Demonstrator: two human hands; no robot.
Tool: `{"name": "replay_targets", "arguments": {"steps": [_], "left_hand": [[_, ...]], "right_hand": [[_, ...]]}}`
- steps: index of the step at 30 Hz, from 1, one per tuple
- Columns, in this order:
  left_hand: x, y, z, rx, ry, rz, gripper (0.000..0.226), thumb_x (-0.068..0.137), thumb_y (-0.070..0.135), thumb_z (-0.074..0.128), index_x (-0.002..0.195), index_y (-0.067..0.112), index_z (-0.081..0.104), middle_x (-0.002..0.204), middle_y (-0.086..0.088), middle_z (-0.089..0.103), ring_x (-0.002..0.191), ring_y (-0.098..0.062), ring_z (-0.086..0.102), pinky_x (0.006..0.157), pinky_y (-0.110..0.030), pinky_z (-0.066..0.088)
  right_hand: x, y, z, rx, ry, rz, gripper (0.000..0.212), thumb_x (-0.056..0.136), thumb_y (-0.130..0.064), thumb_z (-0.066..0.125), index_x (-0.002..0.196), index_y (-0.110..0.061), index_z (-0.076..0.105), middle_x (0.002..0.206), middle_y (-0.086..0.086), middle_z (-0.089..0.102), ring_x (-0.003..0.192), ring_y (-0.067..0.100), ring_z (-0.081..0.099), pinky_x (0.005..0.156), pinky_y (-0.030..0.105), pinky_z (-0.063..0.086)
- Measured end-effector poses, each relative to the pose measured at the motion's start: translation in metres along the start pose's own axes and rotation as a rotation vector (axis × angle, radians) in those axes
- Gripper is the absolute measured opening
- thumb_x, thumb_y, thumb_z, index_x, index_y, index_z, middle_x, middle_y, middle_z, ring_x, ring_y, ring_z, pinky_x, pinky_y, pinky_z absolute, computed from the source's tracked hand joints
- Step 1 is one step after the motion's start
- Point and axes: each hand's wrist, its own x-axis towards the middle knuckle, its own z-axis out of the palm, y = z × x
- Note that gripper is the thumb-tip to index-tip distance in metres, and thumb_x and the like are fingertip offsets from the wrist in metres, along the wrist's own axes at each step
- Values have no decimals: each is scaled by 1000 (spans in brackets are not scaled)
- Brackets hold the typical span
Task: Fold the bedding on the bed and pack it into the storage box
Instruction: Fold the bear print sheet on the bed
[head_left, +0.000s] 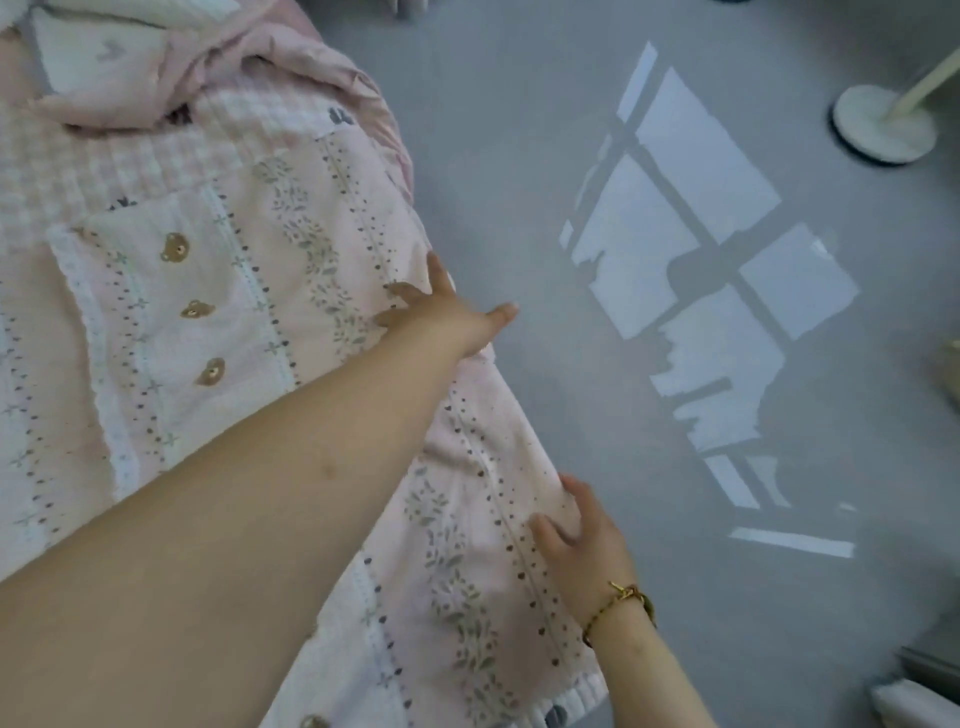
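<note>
head view: only one view, looking down at the bed (31, 171) edge and the grey floor (519, 130) beside it.
quilt: pink floral-striped quilt (322, 249) is lying across the bed, its long edge hanging just over the bedside, a row of bear buttons (197, 309) showing on it.
left hand: left hand (447, 317) is reaching far out and pressing on the quilt's edge with fingers (434, 270) spread and straight, thumb sticking out over the floor, holding nothing.
right hand: right hand (576, 535), with a gold bracelet (621, 603), is resting on the same edge nearer the body; thumb and one finger are lying on top, the rest are hidden past the hem, so cannot tell if it is gripping.
storage box: not showing in this view.
other bedding: crumpled pink blanket (270, 67) is sitting unfolded at the far end of the bed.
risk 1: edge is overhanging, so the fabric is likely sliding off onto the floor if the flat left hand lifts first.
risk 2: hands are well apart along the edge; pulling unevenly is probably skewing the fold.
risk 3: the crumpled blanket is overlapping the far end and may be dragging along.
risk 4: lamp base (883, 124) is standing well away, low concern.
</note>
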Motion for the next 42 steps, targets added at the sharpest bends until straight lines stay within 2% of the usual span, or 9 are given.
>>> {"name": "replay_targets", "arguments": {"steps": [6,11,15,20,25,29,38,40,42], "left_hand": [[25,20,28,374,66,-109,88,94,16,50,143,35,-21,150,-25,-19,135,-52,10,105,-59,26],[20,18,25,450,56,44,68,94,2,39,148,25,6,154,-15,-6,139,-35,20,107,-40,32],[3,-5,1,177,140,154,47,96,4,34,143,12,34,151,-11,24,137,-28,26,111,-31,24],[-36,-61,-32,-196,304,215,50,94,-1,34,140,17,40,149,-9,32,134,-28,33,108,-31,27],[-74,-151,-82,-345,408,281,38,98,25,39,134,15,49,143,-6,41,129,-23,40,94,-22,31],[-94,-254,-114,-307,464,273,48,93,21,52,139,18,41,147,-6,36,132,-23,36,104,-26,28],[-107,-435,-128,-411,485,122,61,97,6,39,148,27,13,155,0,18,141,-22,20,110,-27,18],[-103,-466,-118,-442,456,77,62,96,5,39,148,28,12,155,0,17,141,-21,20,110,-26,19],[-99,-490,-102,-493,429,35,66,94,4,41,148,29,12,155,1,17,141,-22,21,109,-26,21]], "right_hand": [[1,-8,-10,-127,-136,-254,52,96,-19,40,143,-32,23,142,-5,39,128,14,40,103,23,31],[-12,-9,-28,-123,-202,-377,47,99,-18,36,142,-32,27,139,-15,39,129,7,35,86,-1,22],[-35,-19,-20,-72,-297,-442,43,99,-19,36,139,-31,34,139,-12,43,127,4,39,99,4,26],[-66,-44,21,-95,-421,-528,41,99,-17,35,137,-29,39,130,-4,52,100,1,45,86,2,33],[-120,-81,87,-133,-491,-564,42,99,-18,34,139,-29,36,137,-8,46,122,7,45,98,8,30],[-173,-115,160,-186,-538,-599,45,99,-16,33,140,-33,30,143,-11,39,128,6,39,96,5,24],[-229,-141,299,-331,-659,-578,45,100,-22,31,144,-30,27,149,-8,31,134,13,34,109,22,28],[-228,-140,322,-450,-718,-580,46,99,-23,31,144,-30,25,146,-1,37,121,18,47,103,27,36],[-224,-136,340,-555,-800,-540,47,99,-25,32,144,-32,22,138,6,45,82,14,55,84,28,45]]}}
